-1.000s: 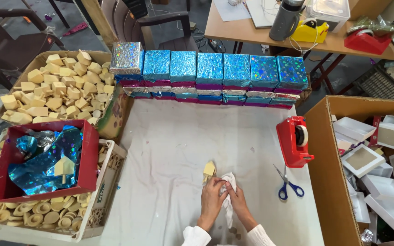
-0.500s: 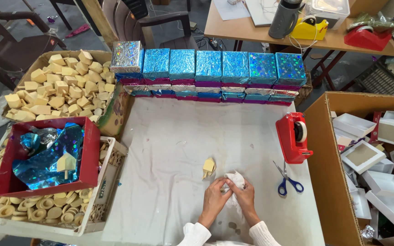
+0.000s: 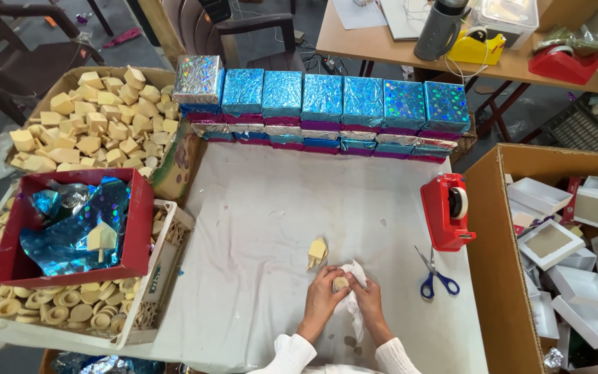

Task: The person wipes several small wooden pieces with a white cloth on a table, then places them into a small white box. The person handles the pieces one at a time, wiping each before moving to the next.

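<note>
Left hand [image 3: 323,285]: closed on a small wooden piece [image 3: 341,282].
Right hand [image 3: 367,298]: gripped the white cloth [image 3: 354,271], seemingly wrapping it.
Nearby: wooden top [image 3: 317,251], scissors [image 3: 436,276].

1. Both hands low in frame, approx 6 o'clock, forearms entering from bottom edge in white sleeves.
2. Left hand [image 3: 323,296]: fingers curled inward, pointing toward 12–1 o'clock, closed round a small item; thumb side faces the other hand.
3. Right hand [image 3: 367,299]: fingers bent, pointing toward 11 o'clock, gripping same item from the 3 o'clock side.
4. Hands touching at fingertips, wrists apart, forearms form a narrow V.
5. Palms mostly hidden; exact finger placement can't be confirmed.
</note>
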